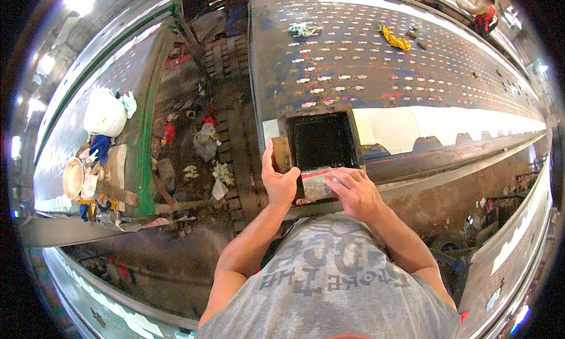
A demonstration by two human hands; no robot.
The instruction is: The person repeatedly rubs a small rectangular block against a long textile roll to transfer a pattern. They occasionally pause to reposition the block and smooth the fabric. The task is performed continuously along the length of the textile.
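A square printing frame (355,140) with a thick brown rim and a dark, glossy middle lies at the near left corner of a long dark table. My left hand (279,183) grips its left side, thumb toward the near corner and a finger stretched up along the rim. On the near side, my right hand (356,193) is bent over a silvery grey panel (315,186) with a red strip along its top. Its fingertips press on that panel, and the palm hides part of the near right corner.
Small printed marks in rows cover the long table (376,62). White paper strips (435,127) line its near edge. A yellow cloth (394,38) and a pale blue cloth (305,29) lie farther off. Left, another table holds a white bucket (106,113). A co-worker (485,15) stands far right.
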